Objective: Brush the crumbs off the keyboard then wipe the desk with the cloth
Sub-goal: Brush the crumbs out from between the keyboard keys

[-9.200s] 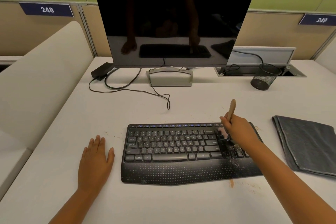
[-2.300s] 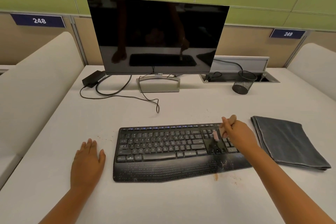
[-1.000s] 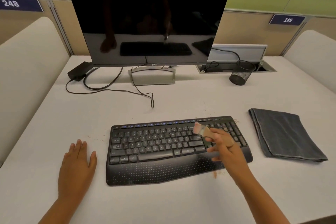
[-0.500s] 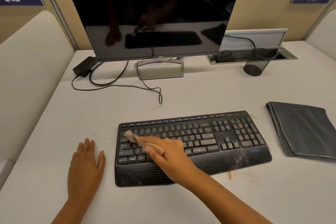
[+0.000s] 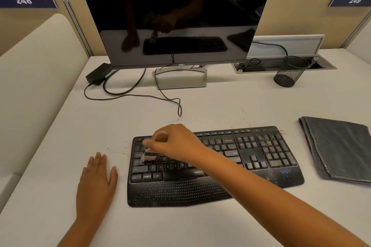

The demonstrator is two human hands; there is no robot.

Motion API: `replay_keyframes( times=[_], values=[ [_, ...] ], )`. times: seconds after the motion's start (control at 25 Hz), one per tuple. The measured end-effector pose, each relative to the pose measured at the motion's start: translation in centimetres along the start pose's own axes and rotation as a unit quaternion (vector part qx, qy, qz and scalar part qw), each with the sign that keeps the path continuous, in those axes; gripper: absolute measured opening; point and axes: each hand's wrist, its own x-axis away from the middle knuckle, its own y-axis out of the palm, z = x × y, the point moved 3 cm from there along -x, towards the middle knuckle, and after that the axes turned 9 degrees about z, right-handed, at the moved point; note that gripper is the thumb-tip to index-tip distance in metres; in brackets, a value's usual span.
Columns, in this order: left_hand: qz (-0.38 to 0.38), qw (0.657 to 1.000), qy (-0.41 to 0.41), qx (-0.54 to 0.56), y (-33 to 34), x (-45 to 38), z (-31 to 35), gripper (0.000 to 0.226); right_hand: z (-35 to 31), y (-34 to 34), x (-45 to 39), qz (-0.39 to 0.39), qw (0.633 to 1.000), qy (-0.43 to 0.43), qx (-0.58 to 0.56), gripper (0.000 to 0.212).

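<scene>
Here the right hand [image 5: 176,144] has its grip closed around the brush [image 5: 149,155], bristles on the keyboard's [image 5: 261,158] left keys; left hand [image 5: 96,184] lies flat on the table [image 5: 220,104].

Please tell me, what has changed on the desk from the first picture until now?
The right hand, still gripping the brush, travelled from the keyboard's right end to its left end. Left hand stays flat on the desk; cloth untouched.

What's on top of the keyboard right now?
On the keyboard the right hand holds a small brush, bristles on the left-side keys. Crumbs speckle the number pad and palm rest. The forearm hides some middle keys, so anything there can't be seen.
</scene>
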Motion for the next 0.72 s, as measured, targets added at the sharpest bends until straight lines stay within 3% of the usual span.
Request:
replay_keyframes(
  times=[0.28, 0.72],
  values=[
    [-0.007, 1.0, 0.002, 0.003, -0.1, -0.1, 0.0, 0.056, -1.6, 1.7, -0.8, -0.005, 1.0, -0.008, 0.013, 0.031],
    [-0.008, 1.0, 0.002, 0.01, 0.0, -0.1, -0.1, 0.056, 7.7, -9.7, 5.0, 0.079, 0.974, 0.174, 0.126, 0.019]
  ],
)
